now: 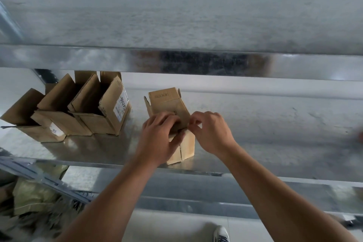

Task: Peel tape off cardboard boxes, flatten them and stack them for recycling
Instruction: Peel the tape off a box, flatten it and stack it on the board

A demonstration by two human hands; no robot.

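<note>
cam: I get one wide-angle view from the wearer's head | aim: forward and down onto the shiny grey metal shelf (255, 133) | range: near, small brown cardboard box (167, 102) sits mid-frame

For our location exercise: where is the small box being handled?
Head view, centre: the small box stands on the metal shelf, held by left hand and right hand, right of three open boxes.

Right of the small box (169, 102), the shelf (275, 124) lies open, near edge to far. Left, three open boxes (94, 112) stand packed together. The upper shelf (98, 59) limits headroom above.
</note>
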